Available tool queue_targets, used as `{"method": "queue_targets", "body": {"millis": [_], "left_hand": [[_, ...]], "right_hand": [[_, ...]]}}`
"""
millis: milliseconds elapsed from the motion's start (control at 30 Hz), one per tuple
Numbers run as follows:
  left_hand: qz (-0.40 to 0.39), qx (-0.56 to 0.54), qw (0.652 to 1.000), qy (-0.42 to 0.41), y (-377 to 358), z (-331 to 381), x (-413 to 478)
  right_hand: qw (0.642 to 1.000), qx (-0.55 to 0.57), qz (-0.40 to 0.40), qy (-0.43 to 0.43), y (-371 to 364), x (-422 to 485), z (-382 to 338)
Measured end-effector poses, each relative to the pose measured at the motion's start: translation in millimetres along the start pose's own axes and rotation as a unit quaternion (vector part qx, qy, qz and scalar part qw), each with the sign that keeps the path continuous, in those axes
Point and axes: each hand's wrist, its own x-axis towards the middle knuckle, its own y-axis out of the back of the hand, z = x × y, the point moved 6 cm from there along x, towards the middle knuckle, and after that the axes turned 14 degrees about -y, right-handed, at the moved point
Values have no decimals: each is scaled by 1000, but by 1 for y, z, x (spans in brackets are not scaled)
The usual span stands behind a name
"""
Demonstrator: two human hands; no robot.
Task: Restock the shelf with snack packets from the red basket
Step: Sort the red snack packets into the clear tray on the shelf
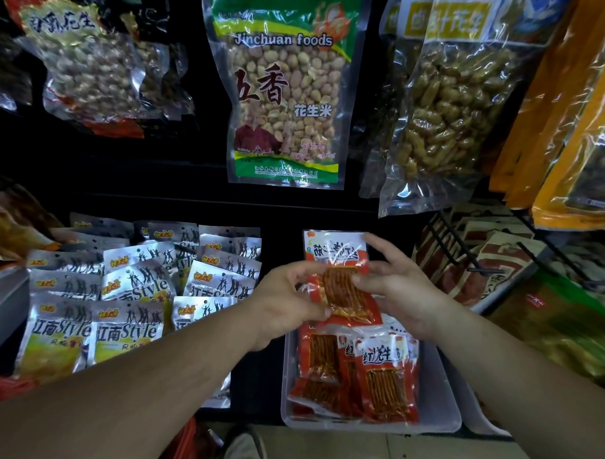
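1. Left hand [285,297]: fingers curled closed on the left edge of a red snack packet [340,285], thumb low on its face.
2. Right hand [395,287]: fingers pinch the same packet's right edge, index finger raised at its white top.
3. The packet stands upright between both hands, above a clear plastic tray [438,416].
4. Directly beneath the fingers, more red packets [385,376] lie overlapping in that tray.
5. Left of the left hand, silver packets [127,309] sit in stacked rows on the shelf.
6. Above the fingers hangs a green-topped peanut bag [285,91]; further bags hang at either side.
7. A red basket edge [0,390] shows at far lower left, partly cut off.
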Motion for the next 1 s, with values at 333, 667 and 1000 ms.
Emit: {"method": "queue_targets", "body": {"millis": [333, 667, 1000], "left_hand": [[-17, 98, 994, -50, -4, 3, -1], [-177, 248, 950, -69, -40, -16, -4], [-70, 250, 966, 15, 16, -50, 3]], "right_hand": [[898, -405, 122, 119, -2, -10, -2], [991, -81, 104, 24, -4, 6, 6], [971, -222, 83, -20, -31, 15, 54]]}}
